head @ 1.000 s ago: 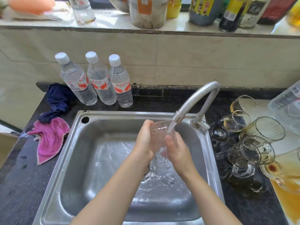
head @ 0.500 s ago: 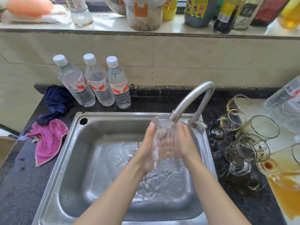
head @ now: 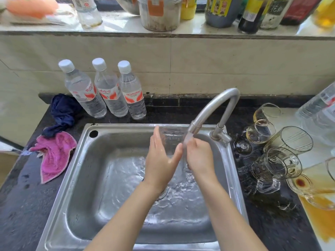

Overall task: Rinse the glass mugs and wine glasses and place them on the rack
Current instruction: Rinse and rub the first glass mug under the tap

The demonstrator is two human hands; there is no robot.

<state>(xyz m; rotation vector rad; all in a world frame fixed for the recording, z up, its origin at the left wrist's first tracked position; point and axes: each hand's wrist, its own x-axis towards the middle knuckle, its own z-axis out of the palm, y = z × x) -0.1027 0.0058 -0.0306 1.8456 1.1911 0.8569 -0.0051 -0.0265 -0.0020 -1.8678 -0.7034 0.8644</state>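
Centre of frame: a clear glass (head: 169, 140) sits between the two hands over the sink (head: 76, 178), directly under the tap (head: 208, 113), which is running. Its outline is faint; whether it is a mug or a wine glass cannot be told.

Left hand (head: 160, 160): fingers straight, palm flat against the left side of the glass. Grip released, pressing only.

Right hand (head: 198, 158): fingers curled at the glass's right side, under the stream. It appears to be grasping the glass, though the contact itself is blurred by water.

Right of frame: other glassware (head: 282, 153) lies crowded on the wet dark counter (head: 21, 205), several pieces tipped on their sides and touching. No rack can be identified with confidence.

Left of frame: pink cloth (head: 54, 154), three water bottles (head: 107, 91).

Risks, judged:
- Wet glass, flat left palm. If the right hand loosens, the glass likely slips into the steel basin and may chip.
- Spout sits very near the rim; lifting the glass could knock it.
- Setting it down among the crowded pieces could clink or topple them.
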